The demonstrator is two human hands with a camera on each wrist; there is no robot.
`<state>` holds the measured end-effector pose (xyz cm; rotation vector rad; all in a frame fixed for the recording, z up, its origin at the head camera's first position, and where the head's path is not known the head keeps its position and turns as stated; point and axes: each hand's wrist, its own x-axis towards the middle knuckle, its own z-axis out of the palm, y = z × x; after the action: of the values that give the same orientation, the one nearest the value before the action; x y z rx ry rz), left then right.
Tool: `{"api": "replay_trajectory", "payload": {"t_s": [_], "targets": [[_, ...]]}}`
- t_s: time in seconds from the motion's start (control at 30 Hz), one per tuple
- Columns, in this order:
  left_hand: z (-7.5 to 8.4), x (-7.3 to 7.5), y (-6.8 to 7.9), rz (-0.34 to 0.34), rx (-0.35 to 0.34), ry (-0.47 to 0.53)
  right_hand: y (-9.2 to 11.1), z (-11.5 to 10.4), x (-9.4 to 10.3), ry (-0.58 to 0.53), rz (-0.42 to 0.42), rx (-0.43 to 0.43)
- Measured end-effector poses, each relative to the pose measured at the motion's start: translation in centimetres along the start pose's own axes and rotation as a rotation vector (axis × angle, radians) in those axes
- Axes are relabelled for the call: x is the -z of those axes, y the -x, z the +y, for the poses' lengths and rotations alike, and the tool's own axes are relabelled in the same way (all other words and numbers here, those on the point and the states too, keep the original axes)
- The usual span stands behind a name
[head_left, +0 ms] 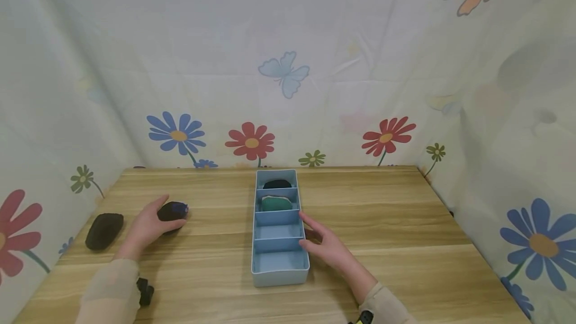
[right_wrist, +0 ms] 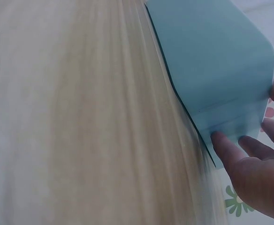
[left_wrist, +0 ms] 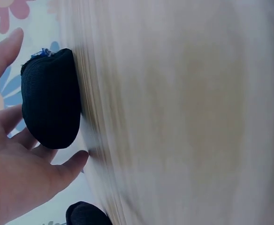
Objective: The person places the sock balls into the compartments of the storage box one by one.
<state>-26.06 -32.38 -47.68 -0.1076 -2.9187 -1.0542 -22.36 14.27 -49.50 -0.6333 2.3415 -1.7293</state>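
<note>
On the left of the table, a dark rolled sock [head_left: 172, 218] with a blue patterned end lies by my left hand [head_left: 150, 224]. In the left wrist view, the hand's fingers are spread around this black rolled sock [left_wrist: 51, 101], and a gap shows between it and the thumb. My right hand [head_left: 330, 249] rests its fingertips against the right side of a light blue divided box [head_left: 281, 278]. The right wrist view shows those fingertips on the box's outer wall [right_wrist: 212, 56]. A green rolled bundle [head_left: 276, 203] sits in the second compartment from the back.
Farther left lies another dark rolled bundle [head_left: 104, 231]. A black bundle [head_left: 277, 184] is in the box's rear compartment; the two front compartments show bare floors. The wooden table [head_left: 382, 204] meets a flower-printed curtain [head_left: 315, 114] at the back and sides.
</note>
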Motion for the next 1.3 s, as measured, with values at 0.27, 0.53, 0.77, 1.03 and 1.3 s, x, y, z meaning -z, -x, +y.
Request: {"api": "replay_trajectory", "payload": {"t_s": [0.27,0.53,0.77,1.03,1.3], "targets": [[-0.28,-0.06,-0.05,-0.037,0.001,-0.007,0.08,-0.18,0.05,-0.02,-0.01,0.011],[-0.54,-0.05,-0.12,-0.048,-0.007,-0.006,0.2,-0.21,0.01,-0.021,-0.011,0.002],[-0.84,-0.06,-0.12,-0.041,-0.011,-0.035,0.18,-0.3,0.0,-0.014,-0.009,0.012],[-0.68,0.03,-0.21,-0.03,-0.025,-0.044,0.14,-0.25,0.01,-0.006,-0.018,0.002],[-0.13,-0.18,-0.48,-0.017,-0.047,-0.071,0.15,-0.24,-0.03,-0.011,-0.014,0.001]]}}
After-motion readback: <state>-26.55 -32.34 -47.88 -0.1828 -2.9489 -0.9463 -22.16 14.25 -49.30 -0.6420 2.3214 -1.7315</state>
